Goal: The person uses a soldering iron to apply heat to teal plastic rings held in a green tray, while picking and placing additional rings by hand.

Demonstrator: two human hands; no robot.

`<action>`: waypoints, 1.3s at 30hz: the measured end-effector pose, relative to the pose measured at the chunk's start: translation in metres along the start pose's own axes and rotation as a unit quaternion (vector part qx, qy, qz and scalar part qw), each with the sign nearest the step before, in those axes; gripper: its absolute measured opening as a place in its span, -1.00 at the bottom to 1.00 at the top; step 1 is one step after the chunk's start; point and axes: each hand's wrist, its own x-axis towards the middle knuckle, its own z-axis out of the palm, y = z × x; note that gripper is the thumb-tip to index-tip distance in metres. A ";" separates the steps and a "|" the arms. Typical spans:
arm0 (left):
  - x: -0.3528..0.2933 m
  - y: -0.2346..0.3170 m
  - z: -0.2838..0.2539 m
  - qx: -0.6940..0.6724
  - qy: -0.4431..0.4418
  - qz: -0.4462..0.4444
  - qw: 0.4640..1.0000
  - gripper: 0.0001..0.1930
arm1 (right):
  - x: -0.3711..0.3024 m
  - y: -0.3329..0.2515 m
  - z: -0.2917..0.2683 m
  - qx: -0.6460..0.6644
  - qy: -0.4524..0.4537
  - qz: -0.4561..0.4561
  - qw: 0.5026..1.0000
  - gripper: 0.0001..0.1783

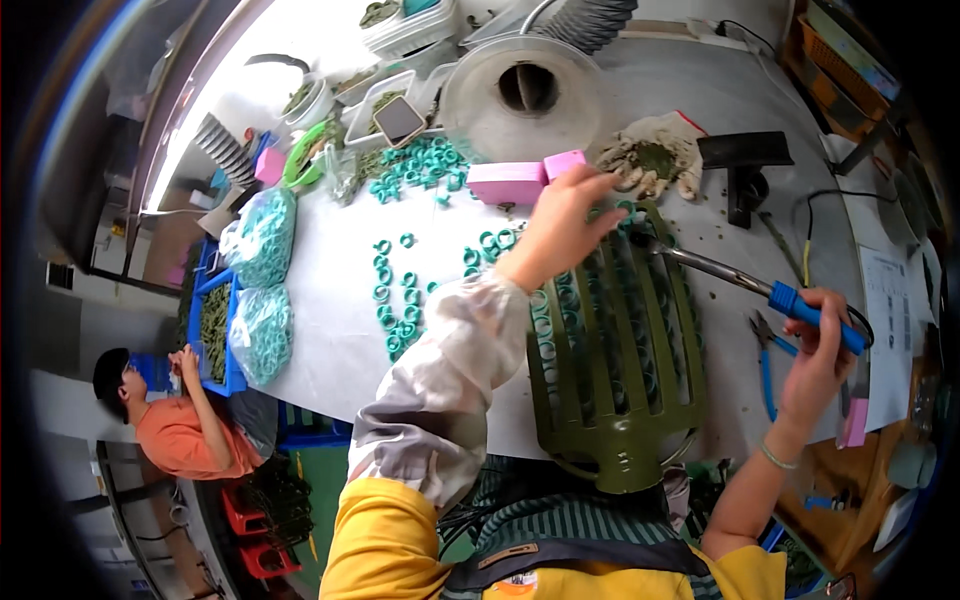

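A dark green slatted plastic piece [622, 440], shaped like a rake head, lies in front of me, with many teal rings [543, 325] showing between its slats. Over its far end reaches my left hand [565, 225], thumb and fingers apart, close to a teal ring [627, 207]. My right hand [822, 350] grips the blue handle of a soldering iron [725, 268]. The iron's metal shaft points left, its tip at the piece's far right corner near my left fingertips. Whether the tip touches the plastic, I cannot tell.
Loose teal rings [383, 275] stand in rows at left. Pink blocks [505, 183], a work glove [655, 155] and a clear funnel-shaped hood [480, 100] lie farther back. Blue-handled pliers [768, 370] rest at right. Bagged rings [262, 335] line the left edge; a person in orange [190, 435] sits beyond.
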 end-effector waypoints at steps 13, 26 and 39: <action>-0.144 -0.150 -0.162 0.221 -0.024 -0.415 0.882 -0.77 | -0.009 -0.010 0.003 0.024 -0.015 0.008 1.000 -0.76; -0.103 -0.087 -0.139 0.015 0.001 -0.355 0.935 -0.75 | -0.010 -0.015 -0.006 0.026 -0.012 0.000 1.000 -0.75; -0.011 0.013 -0.039 -0.143 -0.094 -0.134 0.976 -0.72 | -0.002 -0.010 -0.017 0.005 0.016 0.002 1.000 -0.75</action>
